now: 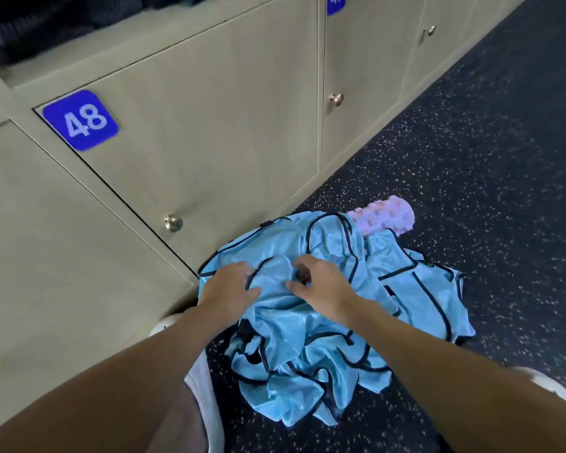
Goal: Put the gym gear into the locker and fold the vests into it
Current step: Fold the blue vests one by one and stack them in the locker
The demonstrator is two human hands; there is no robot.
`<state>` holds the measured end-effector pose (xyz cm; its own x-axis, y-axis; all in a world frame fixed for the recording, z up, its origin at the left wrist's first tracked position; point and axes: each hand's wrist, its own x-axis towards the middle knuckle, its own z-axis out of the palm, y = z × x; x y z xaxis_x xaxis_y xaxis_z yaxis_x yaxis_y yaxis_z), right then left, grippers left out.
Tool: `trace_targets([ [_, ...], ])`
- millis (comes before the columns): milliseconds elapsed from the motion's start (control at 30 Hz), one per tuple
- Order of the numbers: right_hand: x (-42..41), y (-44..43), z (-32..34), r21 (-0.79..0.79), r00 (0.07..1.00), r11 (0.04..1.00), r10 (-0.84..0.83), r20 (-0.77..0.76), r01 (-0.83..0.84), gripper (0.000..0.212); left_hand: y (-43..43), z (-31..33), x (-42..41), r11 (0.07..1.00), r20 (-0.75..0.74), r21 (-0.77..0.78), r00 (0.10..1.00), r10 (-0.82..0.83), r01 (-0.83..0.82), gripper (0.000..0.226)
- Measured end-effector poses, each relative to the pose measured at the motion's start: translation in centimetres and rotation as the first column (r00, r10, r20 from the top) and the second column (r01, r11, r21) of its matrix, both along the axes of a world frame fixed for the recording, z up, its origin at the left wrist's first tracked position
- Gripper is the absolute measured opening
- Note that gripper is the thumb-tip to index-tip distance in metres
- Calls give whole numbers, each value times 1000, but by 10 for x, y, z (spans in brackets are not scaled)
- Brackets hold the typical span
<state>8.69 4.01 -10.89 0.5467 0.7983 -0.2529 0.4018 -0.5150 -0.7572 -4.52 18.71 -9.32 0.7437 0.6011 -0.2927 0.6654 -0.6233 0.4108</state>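
A heap of light blue mesh vests [324, 338] with black trim lies crumpled on the dark speckled floor in front of the lockers. My left hand [229, 287] grips a fold of the top vest at the heap's left side. My right hand [321, 286] pinches the same vest just to the right, fingers curled into the fabric. A pink ridged foam roller [389, 219] lies behind the heap, partly covered by the vests. An open locker compartment [46, 31] at the top left holds dark items.
Beige locker door 48 [183, 132] with a round metal knob [173, 223] stands shut right beside the heap. More shut doors [356, 76] run to the right. My white shoes [549, 387] flank the pile. Dark speckled floor [487, 191] stretches to the right.
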Motion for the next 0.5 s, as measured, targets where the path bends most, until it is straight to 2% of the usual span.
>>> trace_targets([
  [67, -1, 7, -5, 18, 1000, 1000, -19, 0, 19, 41, 2, -2, -1, 998, 21, -42, 999, 44, -43, 19],
  [167, 3, 13, -7, 32, 998, 998, -58, 23, 57, 34, 5, -5, 0, 992, 66, -88, 993, 100, -94, 7],
  [300, 2, 12, -6, -38, 999, 999, 24, 27, -23, 22, 4, -1, 5, 961, 139, -228, 971, 193, -159, 12],
  [367, -1, 10, -6, -65, 999, 998, 6, 35, -4, 14, 2, 2, 8, 941, 153, -287, 961, 229, -178, 16],
  [433, -3, 9, -7, -24, 997, 998, -53, 60, 55, 30, -1, 4, 10, 928, 162, -329, 958, 238, -175, 15],
  [500, -3, 10, -2, 18, 993, 995, -95, 73, 94, 27, -4, 9, 10, 929, 170, -341, 963, 210, -142, 14],
])
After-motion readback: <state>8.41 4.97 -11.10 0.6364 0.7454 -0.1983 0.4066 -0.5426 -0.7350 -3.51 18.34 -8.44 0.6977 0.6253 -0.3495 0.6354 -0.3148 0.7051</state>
